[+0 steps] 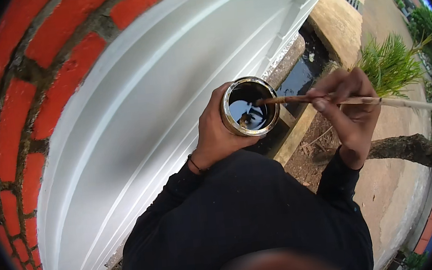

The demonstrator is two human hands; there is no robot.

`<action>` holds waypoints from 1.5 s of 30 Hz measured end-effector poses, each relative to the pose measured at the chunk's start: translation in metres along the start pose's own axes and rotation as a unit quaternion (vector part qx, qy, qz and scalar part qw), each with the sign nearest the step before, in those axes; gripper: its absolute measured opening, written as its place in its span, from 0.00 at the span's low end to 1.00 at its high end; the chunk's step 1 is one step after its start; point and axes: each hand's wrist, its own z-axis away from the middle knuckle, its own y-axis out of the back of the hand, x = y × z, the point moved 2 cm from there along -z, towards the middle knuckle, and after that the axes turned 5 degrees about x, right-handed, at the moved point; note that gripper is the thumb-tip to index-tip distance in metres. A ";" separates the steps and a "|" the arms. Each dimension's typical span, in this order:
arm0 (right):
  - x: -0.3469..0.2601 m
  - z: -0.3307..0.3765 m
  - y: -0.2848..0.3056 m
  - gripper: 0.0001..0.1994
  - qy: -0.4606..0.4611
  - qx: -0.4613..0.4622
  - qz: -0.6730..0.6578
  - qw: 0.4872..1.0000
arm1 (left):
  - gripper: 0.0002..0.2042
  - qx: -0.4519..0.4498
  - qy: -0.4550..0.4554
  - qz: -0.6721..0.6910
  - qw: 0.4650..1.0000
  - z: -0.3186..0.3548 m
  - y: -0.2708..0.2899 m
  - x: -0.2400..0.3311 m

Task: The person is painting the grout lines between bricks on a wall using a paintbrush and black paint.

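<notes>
remotely, i count one can and one stick. the left hand is clamped around the can; the right hand pinches the stick, which points left into the can, long axis left to right. some left fingers are hidden; whether the tip touches dark liquid, i cannot tell.

Leans the dark-clad torso in from the lower edge of the view, dressed in long dark sleeves ending near both wrists. Reaches forward with the left forearm, wearing a thin dark band at the wrist, and curves the left hand into a wide, rounded grip. Angles the right hand up from the cuff, bending the fingers and closing thumb and fingertips in a pinch, pointed leftward, apart from the other hand.
</notes>
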 end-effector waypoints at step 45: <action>-0.052 -0.136 -0.108 0.15 0.402 0.216 -0.269 0.848 | 0.51 -0.009 0.052 0.014 0.999 0.023 0.041 0.024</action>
